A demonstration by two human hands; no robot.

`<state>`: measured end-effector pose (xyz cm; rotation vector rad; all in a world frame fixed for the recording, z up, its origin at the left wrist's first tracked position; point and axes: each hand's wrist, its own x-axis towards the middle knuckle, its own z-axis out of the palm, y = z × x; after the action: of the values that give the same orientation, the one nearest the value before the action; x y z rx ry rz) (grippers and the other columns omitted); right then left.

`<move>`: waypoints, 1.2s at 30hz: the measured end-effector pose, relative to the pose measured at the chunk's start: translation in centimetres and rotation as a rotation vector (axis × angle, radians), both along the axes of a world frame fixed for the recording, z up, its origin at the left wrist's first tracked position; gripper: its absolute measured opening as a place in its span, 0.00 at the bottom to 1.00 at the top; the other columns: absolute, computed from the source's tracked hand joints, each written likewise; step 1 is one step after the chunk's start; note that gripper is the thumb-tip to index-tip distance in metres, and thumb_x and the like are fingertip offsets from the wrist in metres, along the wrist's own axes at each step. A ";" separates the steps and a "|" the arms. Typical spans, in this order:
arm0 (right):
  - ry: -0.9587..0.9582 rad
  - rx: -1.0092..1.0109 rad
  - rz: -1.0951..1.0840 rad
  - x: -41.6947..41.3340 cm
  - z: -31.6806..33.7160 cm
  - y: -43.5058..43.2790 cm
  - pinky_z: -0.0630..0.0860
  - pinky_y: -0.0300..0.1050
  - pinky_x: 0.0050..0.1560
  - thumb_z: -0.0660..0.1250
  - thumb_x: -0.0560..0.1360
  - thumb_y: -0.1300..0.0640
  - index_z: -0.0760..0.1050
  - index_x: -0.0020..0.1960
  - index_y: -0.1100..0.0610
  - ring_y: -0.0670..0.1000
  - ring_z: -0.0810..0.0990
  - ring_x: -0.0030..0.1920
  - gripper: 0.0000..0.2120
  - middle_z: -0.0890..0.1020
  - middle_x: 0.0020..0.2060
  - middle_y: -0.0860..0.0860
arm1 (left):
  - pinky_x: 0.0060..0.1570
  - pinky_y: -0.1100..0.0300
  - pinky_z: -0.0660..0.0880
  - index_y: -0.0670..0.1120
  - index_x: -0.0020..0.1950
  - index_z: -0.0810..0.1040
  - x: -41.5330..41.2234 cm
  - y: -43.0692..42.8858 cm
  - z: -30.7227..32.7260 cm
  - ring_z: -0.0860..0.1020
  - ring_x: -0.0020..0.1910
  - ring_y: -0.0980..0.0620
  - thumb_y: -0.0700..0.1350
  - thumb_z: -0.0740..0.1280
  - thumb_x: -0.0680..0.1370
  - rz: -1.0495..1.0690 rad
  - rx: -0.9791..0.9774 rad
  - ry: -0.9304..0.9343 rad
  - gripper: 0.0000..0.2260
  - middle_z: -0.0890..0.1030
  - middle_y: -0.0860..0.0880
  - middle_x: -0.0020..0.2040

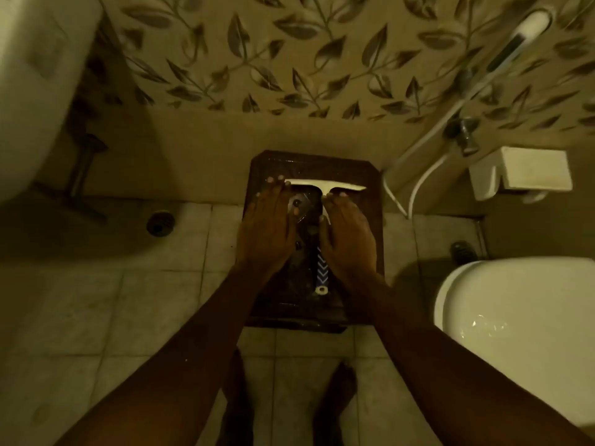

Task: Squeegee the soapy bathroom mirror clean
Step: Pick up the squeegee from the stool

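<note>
A dark-framed mirror (314, 239) lies flat on the tiled floor (128, 300) against the leaf-patterned wall, left of the white toilet (515, 323). On its glass rests a white squeegee (323, 201) (blade at the far end, patterned handle toward the person). The left hand (267, 230) presses flat with fingers spread, touching the blade's left end; the right hand (349, 239) lies beside the handle, fingers extended, gripping nothing.

The squeegee (323, 201) lies on the mirror (360, 175), between sink (35, 91) left and toilet (515, 317) right.
</note>
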<state>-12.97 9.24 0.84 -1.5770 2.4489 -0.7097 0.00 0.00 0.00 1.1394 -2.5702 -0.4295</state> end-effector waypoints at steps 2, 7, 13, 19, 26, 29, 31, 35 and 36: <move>-0.025 -0.013 -0.028 -0.4 -1.3 -0.4 0.73 0.49 0.63 0.60 0.80 0.54 0.72 0.68 0.58 0.53 0.76 0.63 0.19 0.78 0.63 0.55 | 0.72 0.51 0.57 0.42 0.75 0.61 -0.1 -0.3 -1.1 0.58 0.76 0.49 0.52 0.47 0.82 0.007 0.024 -0.015 0.24 0.63 0.45 0.75; -0.239 0.051 -0.183 -0.1 -3.2 -0.7 0.74 0.42 0.44 0.65 0.78 0.49 0.72 0.63 0.59 0.52 0.79 0.47 0.18 0.81 0.50 0.53 | 0.72 0.53 0.54 0.43 0.75 0.61 0.1 -0.6 -3.0 0.57 0.76 0.48 0.53 0.46 0.82 0.025 0.047 -0.020 0.25 0.63 0.45 0.75; -0.585 -0.043 -0.400 1.3 -0.1 -2.5 0.72 0.43 0.37 0.64 0.80 0.55 0.75 0.56 0.58 0.45 0.77 0.36 0.09 0.78 0.40 0.49 | 0.73 0.55 0.51 0.43 0.74 0.62 0.6 -1.7 0.9 0.56 0.76 0.50 0.50 0.51 0.83 0.025 0.042 -0.015 0.22 0.64 0.45 0.75; -0.666 -0.179 -0.456 3.4 9.2 -3.6 0.81 0.56 0.48 0.61 0.79 0.46 0.73 0.61 0.50 0.54 0.82 0.46 0.13 0.82 0.46 0.52 | 0.70 0.56 0.56 0.43 0.70 0.69 3.0 -1.8 10.2 0.66 0.72 0.47 0.47 0.58 0.82 0.036 0.010 0.085 0.17 0.71 0.45 0.70; -0.675 -0.330 -0.440 8.6 23.0 -5.0 0.74 0.39 0.36 0.64 0.79 0.50 0.76 0.56 0.52 0.42 0.77 0.35 0.08 0.78 0.36 0.45 | 0.70 0.50 0.62 0.42 0.68 0.70 7.2 -4.4 22.7 0.69 0.69 0.46 0.49 0.58 0.81 0.035 -0.111 0.147 0.18 0.74 0.44 0.67; -0.676 -0.432 -0.415 11.1 27.7 -5.2 0.71 0.29 0.32 0.65 0.80 0.53 0.75 0.52 0.53 0.37 0.76 0.32 0.04 0.77 0.36 0.44 | 0.70 0.55 0.57 0.44 0.71 0.68 9.4 -5.2 27.5 0.65 0.72 0.49 0.51 0.56 0.82 0.020 -0.183 0.134 0.19 0.71 0.46 0.70; -0.697 -0.481 -0.406 12.4 30.0 -5.7 0.72 0.28 0.34 0.65 0.79 0.54 0.76 0.55 0.54 0.38 0.77 0.36 0.06 0.79 0.39 0.46 | 0.71 0.55 0.57 0.45 0.71 0.67 10.8 -5.8 30.2 0.65 0.72 0.49 0.51 0.56 0.82 0.018 -0.223 0.160 0.19 0.71 0.46 0.70; -0.690 -0.584 -0.362 14.4 33.9 -7.1 0.72 0.27 0.34 0.65 0.79 0.57 0.75 0.54 0.56 0.35 0.76 0.35 0.05 0.78 0.38 0.44 | 0.71 0.50 0.61 0.44 0.69 0.70 12.8 -7.1 34.2 0.68 0.70 0.47 0.49 0.57 0.81 0.044 -0.259 0.289 0.18 0.73 0.44 0.68; -0.688 -0.613 -0.345 14.8 34.9 -7.5 0.72 0.28 0.35 0.65 0.79 0.57 0.75 0.52 0.56 0.36 0.76 0.35 0.03 0.77 0.38 0.44 | 0.70 0.49 0.63 0.43 0.68 0.71 13.2 -7.4 35.0 0.68 0.70 0.47 0.49 0.57 0.81 0.051 -0.277 0.301 0.18 0.74 0.44 0.67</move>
<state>1.84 1.72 35.71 -0.7826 2.0585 -1.8300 13.17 -7.38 35.01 0.9589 -2.2502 -0.2049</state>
